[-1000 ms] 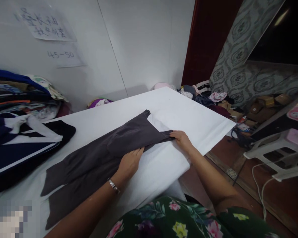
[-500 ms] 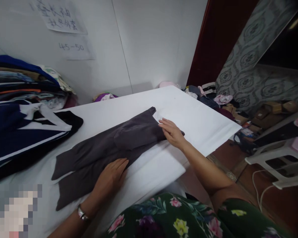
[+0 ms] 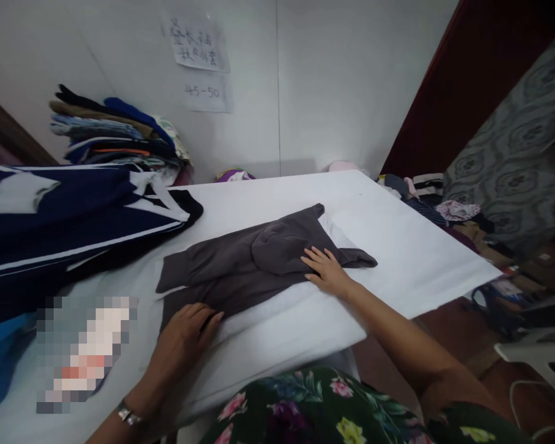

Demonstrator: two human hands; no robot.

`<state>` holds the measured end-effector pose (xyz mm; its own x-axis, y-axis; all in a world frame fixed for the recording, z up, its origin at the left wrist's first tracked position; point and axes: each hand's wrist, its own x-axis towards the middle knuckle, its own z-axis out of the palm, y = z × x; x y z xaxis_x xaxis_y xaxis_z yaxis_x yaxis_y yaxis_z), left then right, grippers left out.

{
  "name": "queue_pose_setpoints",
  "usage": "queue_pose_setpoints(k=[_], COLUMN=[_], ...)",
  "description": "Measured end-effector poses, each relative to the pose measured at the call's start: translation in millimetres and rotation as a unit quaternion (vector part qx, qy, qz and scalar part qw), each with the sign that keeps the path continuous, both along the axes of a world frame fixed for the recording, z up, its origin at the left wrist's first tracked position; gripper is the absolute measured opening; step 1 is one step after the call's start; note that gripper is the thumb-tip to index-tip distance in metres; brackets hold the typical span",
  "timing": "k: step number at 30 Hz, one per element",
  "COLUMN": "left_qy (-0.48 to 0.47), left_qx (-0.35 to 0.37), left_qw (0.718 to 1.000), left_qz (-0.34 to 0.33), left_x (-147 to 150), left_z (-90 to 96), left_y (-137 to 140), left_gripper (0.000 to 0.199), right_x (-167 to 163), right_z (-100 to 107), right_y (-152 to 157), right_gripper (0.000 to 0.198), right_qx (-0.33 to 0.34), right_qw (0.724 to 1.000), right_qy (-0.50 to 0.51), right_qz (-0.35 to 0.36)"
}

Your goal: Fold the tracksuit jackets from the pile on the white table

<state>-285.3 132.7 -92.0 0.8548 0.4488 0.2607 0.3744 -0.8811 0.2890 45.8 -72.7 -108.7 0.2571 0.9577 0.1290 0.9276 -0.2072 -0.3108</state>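
Observation:
A pair of dark grey trousers lies on the white tabletop, its two legs toward the left and the wider end toward the right. My right hand lies flat near the wider end with its fingers spread. My left hand rests on the lower leg near its end, fingers slightly bent and the thumb apart. That hand hides part of the leg's end. One corner of the wider end sticks out past my right hand.
Navy clothes with white stripes lie at the left, before a stack of folded clothes. A pixelated patch covers something at the lower left. Handwritten papers hang on the wall. More clothes and a white stool are at the right.
The view has turned left. My right hand has moved inward from the trousers' wider end onto the fabric. My left hand has slid left toward the leg ends.

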Motion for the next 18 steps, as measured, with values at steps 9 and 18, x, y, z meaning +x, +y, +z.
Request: queue_pose_setpoints(k=[9, 18], left_qy=[-0.073, -0.118], left_qx=[0.003, -0.259], left_qw=[0.976, 0.893], left_qz=[0.203, 0.35], left_x=[-26, -30], left_z=[-4.9, -4.6], left_y=[30, 42], left_gripper=[0.043, 0.077], right_x=[-17, -52], right_z=[39, 13], right_y=[40, 94], right_gripper=[0.048, 0.054], right_qx=[0.148, 0.02], right_qw=[0.986, 0.999], right_qy=[0.072, -0.047], right_qz=[-0.027, 0.005])
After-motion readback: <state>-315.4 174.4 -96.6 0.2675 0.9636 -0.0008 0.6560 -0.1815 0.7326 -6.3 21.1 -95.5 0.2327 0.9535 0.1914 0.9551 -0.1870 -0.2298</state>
